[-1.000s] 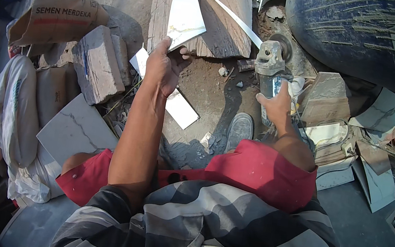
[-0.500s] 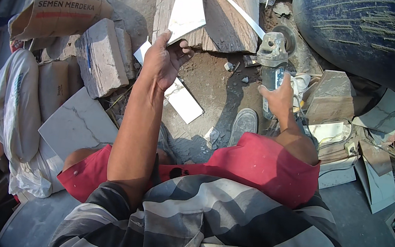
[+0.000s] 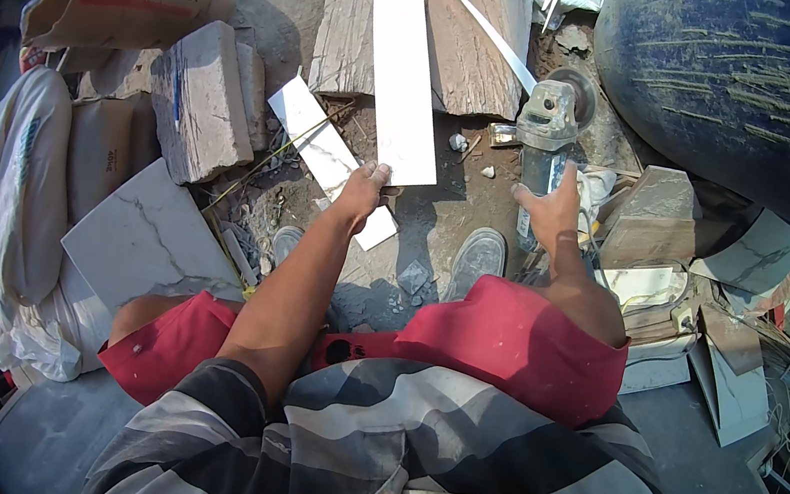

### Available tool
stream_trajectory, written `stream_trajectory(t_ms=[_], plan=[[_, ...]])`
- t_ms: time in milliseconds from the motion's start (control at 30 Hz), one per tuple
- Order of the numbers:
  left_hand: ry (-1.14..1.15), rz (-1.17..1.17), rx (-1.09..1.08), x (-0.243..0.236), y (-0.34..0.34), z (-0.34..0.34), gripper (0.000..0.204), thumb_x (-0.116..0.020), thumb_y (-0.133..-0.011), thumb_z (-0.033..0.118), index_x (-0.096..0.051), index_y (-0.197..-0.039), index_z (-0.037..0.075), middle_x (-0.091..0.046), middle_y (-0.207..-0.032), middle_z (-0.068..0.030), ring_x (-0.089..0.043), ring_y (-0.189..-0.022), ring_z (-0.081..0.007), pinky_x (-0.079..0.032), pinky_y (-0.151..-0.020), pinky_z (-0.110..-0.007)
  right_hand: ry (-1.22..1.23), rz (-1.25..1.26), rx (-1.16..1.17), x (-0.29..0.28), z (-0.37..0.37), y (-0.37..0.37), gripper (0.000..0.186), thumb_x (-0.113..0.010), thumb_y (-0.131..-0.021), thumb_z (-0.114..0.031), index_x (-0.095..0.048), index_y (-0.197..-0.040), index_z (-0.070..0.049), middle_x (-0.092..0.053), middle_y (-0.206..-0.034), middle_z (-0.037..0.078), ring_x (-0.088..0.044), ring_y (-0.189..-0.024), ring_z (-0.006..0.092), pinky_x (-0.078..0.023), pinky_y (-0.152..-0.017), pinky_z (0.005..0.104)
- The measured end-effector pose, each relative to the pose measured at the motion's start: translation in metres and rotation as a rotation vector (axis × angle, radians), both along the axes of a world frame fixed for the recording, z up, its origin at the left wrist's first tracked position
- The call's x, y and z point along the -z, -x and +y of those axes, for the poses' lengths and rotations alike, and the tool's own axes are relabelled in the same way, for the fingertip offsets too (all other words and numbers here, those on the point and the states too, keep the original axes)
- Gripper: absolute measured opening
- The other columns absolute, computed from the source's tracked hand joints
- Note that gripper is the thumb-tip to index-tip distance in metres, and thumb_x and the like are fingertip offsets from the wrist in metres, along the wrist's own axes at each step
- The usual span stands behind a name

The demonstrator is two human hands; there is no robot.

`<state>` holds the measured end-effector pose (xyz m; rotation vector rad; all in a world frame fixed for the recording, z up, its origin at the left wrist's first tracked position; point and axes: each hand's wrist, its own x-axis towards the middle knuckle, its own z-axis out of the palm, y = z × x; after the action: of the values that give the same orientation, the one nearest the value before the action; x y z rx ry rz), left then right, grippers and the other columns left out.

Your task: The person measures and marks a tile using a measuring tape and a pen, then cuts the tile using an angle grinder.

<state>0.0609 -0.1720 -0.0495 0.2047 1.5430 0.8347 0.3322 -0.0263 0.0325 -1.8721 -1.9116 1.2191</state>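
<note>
My left hand (image 3: 360,192) pinches the near end of a long white tile strip (image 3: 405,87). The strip's far part lies over a rough stone slab (image 3: 481,67). Wrapped round the body of a dusty angle grinder (image 3: 546,127) is my right hand (image 3: 552,208); the grinder's disc (image 3: 574,92) points away at the slab's right side. A thin pointed tile sliver (image 3: 486,29) rests on the slab, its near tip close to the grinder head. Another marbled tile strip (image 3: 314,140) lies on the ground, partly behind my left hand.
Stone blocks (image 3: 203,104), a paper cement bag (image 3: 136,3), white sacks (image 3: 20,184) and a marbled tile (image 3: 149,238) crowd the left. At the right are a big blue drum (image 3: 731,82), stone pieces (image 3: 656,218) and tile offcuts (image 3: 739,386). White chips lie between my shoes (image 3: 478,264).
The tile in my left hand has turned from a tilted, raised pose to lying lengthwise toward me. My left hand has come nearer and to the right. The grinder stays in my right hand.
</note>
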Motion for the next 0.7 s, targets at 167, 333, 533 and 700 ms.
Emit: stream_trajectory(t_ms=[167, 333, 533, 700], plan=[[0.123, 0.014, -0.024, 0.031, -0.002, 0.001, 0.030, -0.048, -0.104, 0.029, -0.057, -0.118, 0.004, -0.063, -0.101, -0.0056, -0.060, -0.084, -0.0155, -0.047, -0.072, -0.031, -0.045, -0.044, -0.057, 0.003, -0.002, 0.002, 0.099, -0.085, -0.068, -0.026, -0.031, -0.141, 0.013, -0.057, -0.127, 0.029, -0.057, -0.116, 0.0351, -0.043, -0.101, 0.0380], [0.181, 0.077, -0.063, 0.040, 0.002, 0.000, 0.035, -0.048, -0.103, 0.028, -0.055, -0.126, 0.002, -0.062, -0.105, -0.0084, -0.059, -0.086, -0.0170, -0.047, -0.070, -0.032, -0.002, 0.005, -0.050, 0.014, -0.003, -0.003, 0.103, -0.086, -0.067, -0.027, -0.029, -0.143, 0.015, -0.053, -0.132, 0.030, -0.053, -0.123, 0.0339, -0.040, -0.106, 0.0375], [0.261, 0.489, -0.049, 0.028, -0.012, 0.003, 0.038, -0.056, -0.097, 0.022, -0.054, -0.128, -0.001, -0.063, -0.113, -0.0152, -0.061, -0.096, -0.0285, -0.049, -0.083, -0.040, -0.117, 0.035, -0.085, 0.029, -0.003, -0.005, 0.102, -0.087, -0.065, -0.030, -0.033, -0.139, 0.015, -0.055, -0.129, 0.033, -0.056, -0.121, 0.0397, -0.044, -0.102, 0.0401], [-0.269, 1.017, 0.073, 0.009, -0.039, 0.008, 0.028, -0.062, -0.090, 0.014, -0.060, -0.115, 0.001, -0.061, -0.111, -0.0183, -0.059, -0.103, -0.0367, -0.045, -0.093, -0.044, -0.053, 0.142, -0.064, 0.025, 0.003, -0.002, 0.108, -0.086, -0.065, -0.035, -0.030, -0.141, 0.018, -0.051, -0.134, 0.034, -0.051, -0.127, 0.0385, -0.040, -0.107, 0.0393]])
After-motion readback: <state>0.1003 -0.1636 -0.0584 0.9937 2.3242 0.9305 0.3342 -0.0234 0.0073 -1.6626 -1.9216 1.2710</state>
